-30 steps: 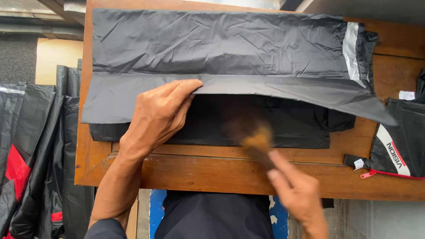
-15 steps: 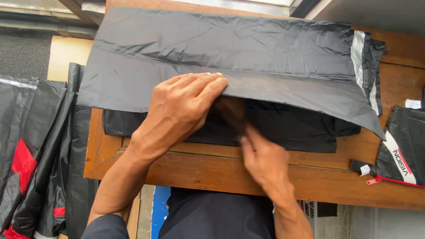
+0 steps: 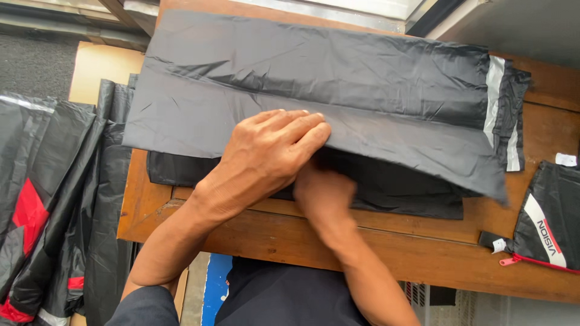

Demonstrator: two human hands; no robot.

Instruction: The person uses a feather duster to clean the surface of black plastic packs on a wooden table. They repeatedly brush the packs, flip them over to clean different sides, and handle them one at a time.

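A dark grey, shiny garment (image 3: 338, 72) with a white reflective strip lies folded lengthwise across the wooden table (image 3: 386, 247). My left hand (image 3: 272, 151) grips the near edge of its top flap, fingers on top, and lifts it slightly. Beneath the flap a black layer (image 3: 399, 196) shows. My right hand (image 3: 323, 190) is blurred and pushed under the raised flap. Its fingertips are hidden by the fabric and by my left hand.
A black zip pouch (image 3: 547, 220) with white and red trim lies at the table's right edge. Several black and red garments (image 3: 42, 211) hang or pile to the left of the table. A tan box (image 3: 103, 66) stands behind them.
My right hand has moved from the table's front edge up and under the flap. My left hand has stayed holding the flap's edge. The view has shifted slightly.
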